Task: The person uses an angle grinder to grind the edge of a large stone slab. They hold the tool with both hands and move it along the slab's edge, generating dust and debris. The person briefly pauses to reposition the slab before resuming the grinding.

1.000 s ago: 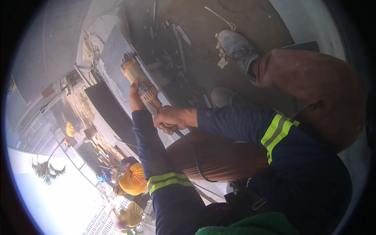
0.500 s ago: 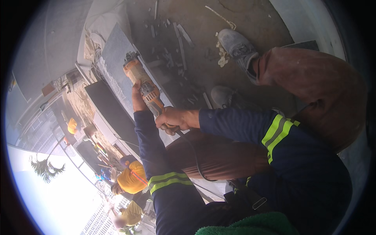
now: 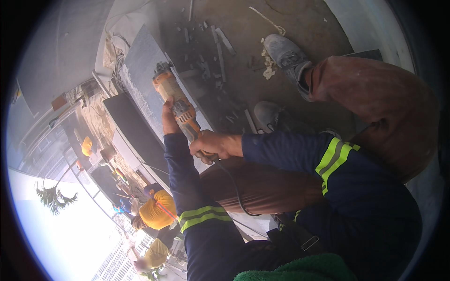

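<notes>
I grip an orange and grey power cutter [image 3: 165, 84] with both hands. My left hand [image 3: 169, 117] is wrapped round its body, and my right hand [image 3: 211, 144] is closed on the rear handle, from which a black cord [image 3: 229, 182] hangs down. The tool's head lies over the right long edge of a pale grey slab [image 3: 140, 65], which has a rough white patch along its left side. Beside the slab is a dark board [image 3: 123, 119].
Offcut strips [image 3: 224, 42] and haze are on the floor [image 3: 309, 28] beside my shoes [image 3: 283, 51]. Loose cables [image 3: 119, 70] lie left of the slab. Co-workers in yellow shirts [image 3: 154, 210] are at lower left, near a cluttered work area [image 3: 98, 122].
The tool and both my hands have shifted slightly to the right in the picture, as has much of the scene around them. My grip looks the same.
</notes>
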`<state>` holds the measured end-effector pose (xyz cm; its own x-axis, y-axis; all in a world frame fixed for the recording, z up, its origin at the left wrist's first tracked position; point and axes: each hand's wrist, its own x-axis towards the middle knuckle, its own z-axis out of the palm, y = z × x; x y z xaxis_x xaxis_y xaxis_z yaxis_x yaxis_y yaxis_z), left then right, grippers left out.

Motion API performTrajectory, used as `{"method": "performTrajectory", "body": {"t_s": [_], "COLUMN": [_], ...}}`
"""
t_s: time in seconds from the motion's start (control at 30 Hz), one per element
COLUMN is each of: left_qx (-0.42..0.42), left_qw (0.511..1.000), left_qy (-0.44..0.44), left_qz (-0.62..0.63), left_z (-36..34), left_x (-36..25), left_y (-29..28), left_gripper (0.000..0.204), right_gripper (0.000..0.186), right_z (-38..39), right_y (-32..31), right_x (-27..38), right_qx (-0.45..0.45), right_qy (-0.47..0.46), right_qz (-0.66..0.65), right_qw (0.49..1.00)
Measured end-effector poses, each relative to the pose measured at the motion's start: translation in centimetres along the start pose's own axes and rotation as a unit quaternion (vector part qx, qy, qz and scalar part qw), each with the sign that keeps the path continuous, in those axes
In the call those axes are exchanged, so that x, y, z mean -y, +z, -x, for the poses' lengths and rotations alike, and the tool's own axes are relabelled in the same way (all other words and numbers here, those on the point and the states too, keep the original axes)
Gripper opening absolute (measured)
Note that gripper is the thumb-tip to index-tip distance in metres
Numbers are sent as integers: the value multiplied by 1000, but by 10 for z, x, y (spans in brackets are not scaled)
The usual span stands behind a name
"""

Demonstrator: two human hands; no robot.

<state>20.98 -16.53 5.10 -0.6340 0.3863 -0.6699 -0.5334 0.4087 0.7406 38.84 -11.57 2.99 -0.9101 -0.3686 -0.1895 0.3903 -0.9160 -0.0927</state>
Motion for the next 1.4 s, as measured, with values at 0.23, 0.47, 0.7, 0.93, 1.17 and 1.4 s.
{"method": "performTrajectory", "body": {"t_s": [0.23, 0.47, 0.7, 0.93, 1.17, 1.4], "left_qx": [-4, -16, 5, 13, 32, 12], "left_qw": [1000, 1000, 1000, 1000, 999, 999], "left_qy": [9, 20, 15, 11, 7, 13], "left_qz": [-11, -16, -7, -21, -24, -34], "left_z": [0, -15, -33, -56, -73, -83], "left_x": [-3, -10, -23, -34, -41, -40], "left_y": [-1, 0, 12, 9, 10, 12], "left_gripper": [61, 60, 55, 56, 54, 54], "right_gripper": [11, 11, 11, 10, 10, 13], "right_z": [-2, -7, -15, -27, -38, -43], "right_y": [3, 1, -8, -14, -22, -27], "right_x": [2, 19, 43, 60, 75, 83], "right_qx": [-5, -3, 1, 2, -2, -10], "right_qy": [6, 17, 15, 20, 20, 33], "right_qz": [-9, -19, -16, -16, -15, -21], "right_qw": [1000, 1000, 1000, 1000, 1000, 999]}}
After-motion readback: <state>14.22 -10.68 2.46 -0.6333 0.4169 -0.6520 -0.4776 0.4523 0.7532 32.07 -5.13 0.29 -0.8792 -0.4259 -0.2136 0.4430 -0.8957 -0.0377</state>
